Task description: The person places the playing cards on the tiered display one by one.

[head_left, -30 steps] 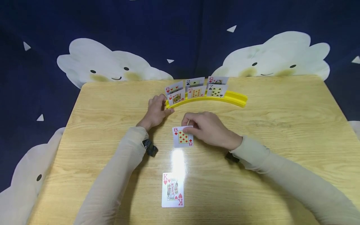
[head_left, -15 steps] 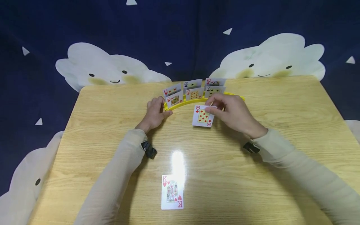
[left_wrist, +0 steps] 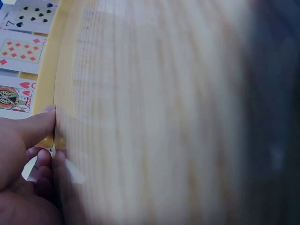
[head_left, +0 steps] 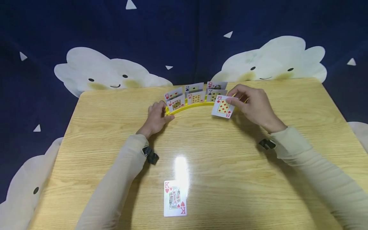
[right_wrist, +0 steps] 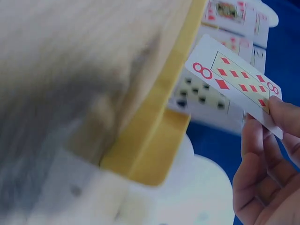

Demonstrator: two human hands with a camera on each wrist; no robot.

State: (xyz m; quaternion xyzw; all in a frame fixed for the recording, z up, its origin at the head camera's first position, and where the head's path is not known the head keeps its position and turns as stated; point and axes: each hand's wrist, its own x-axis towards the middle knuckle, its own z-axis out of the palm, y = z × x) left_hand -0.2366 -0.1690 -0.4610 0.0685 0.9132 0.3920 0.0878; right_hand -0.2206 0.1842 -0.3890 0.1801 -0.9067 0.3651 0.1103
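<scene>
My right hand (head_left: 256, 107) pinches the eight of diamonds (head_left: 223, 107) between thumb and fingers, face toward me. It hovers before the right part of the curved yellow card holder (head_left: 198, 104), overlapping the seven of spades (head_left: 214, 95) in the head view. My left hand (head_left: 156, 118) grips the holder's left end, its thumb (left_wrist: 40, 124) against the front wall. Cards stand in two rows: the jack of hearts (head_left: 176, 103), ten of diamonds (head_left: 196, 97) and seven in front; a six of hearts (head_left: 173, 93), two of spades (head_left: 194, 87) and queen (head_left: 217, 85) behind.
The king of hearts (head_left: 175, 198) lies face up near the front of the wooden table (head_left: 115, 108). A dark blue cloth with white clouds (head_left: 270, 60) hangs behind the far edge. In the right wrist view, the holder's right end (right_wrist: 150, 154) holds no card.
My right hand has carried the eight of diamonds right and away from me, from mid-table to the holder's right part. My left hand keeps its grip on the holder's end.
</scene>
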